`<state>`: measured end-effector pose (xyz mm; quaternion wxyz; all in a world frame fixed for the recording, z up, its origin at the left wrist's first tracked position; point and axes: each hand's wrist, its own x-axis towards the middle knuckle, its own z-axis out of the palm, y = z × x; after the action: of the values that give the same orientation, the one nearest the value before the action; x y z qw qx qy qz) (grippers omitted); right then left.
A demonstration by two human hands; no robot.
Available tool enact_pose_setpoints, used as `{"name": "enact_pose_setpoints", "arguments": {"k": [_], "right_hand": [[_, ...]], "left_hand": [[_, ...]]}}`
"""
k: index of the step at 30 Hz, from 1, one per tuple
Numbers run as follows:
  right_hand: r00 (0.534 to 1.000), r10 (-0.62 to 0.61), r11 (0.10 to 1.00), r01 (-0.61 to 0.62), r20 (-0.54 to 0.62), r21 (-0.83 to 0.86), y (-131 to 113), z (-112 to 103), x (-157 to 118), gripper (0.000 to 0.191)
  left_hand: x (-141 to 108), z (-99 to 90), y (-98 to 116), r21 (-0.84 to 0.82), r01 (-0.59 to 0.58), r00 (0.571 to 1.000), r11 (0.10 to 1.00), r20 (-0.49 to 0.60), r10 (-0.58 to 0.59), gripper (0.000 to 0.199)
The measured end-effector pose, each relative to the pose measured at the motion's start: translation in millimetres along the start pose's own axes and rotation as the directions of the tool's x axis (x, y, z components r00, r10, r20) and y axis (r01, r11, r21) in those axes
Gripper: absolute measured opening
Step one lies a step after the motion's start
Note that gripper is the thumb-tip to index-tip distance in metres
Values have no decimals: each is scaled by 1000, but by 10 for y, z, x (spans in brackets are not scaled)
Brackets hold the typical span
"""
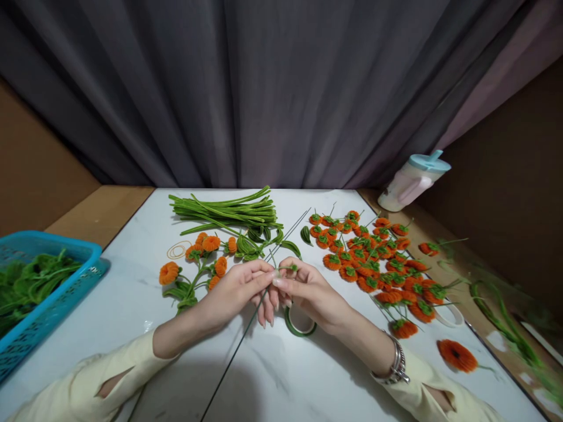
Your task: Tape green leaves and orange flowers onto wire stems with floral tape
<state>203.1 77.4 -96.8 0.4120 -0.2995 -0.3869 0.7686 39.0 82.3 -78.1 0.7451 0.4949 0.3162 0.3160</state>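
My left hand (244,287) and my right hand (314,293) meet at the middle of the table, fingertips pinched together. Long thin dark-green wires (236,351) run through the left fingers, slanting from the far side down toward me. Between both hands' fingertips is a small thin green stem (281,268); its exact form is partly hidden by the fingers. Just below the right hand lies a roll of green tape (301,333). Beyond the left hand is a made-up spray of orange flowers (200,271) with green leaves.
Green fuzzy stems (224,210) lie bundled at the back. Many orange flower heads (360,266) spread on the right, with one loose flower (457,355) nearer me. A blue basket (94,258) of leaves is at left, a lidded cup (409,184) back right.
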Motion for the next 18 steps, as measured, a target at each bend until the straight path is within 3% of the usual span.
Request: {"name": "enact_pose_setpoints", "arguments": {"k": [6, 18], "right_hand": [[999, -26, 1000, 26, -19, 9, -22, 16, 2, 24], [984, -141, 946, 101, -110, -307, -86, 11, -36, 27]], "left_hand": [[-12, 10, 0, 41, -26, 1000, 999, 11, 25, 30], [-29, 13, 27, 124, -4, 999, 992, -32, 8, 29]]}}
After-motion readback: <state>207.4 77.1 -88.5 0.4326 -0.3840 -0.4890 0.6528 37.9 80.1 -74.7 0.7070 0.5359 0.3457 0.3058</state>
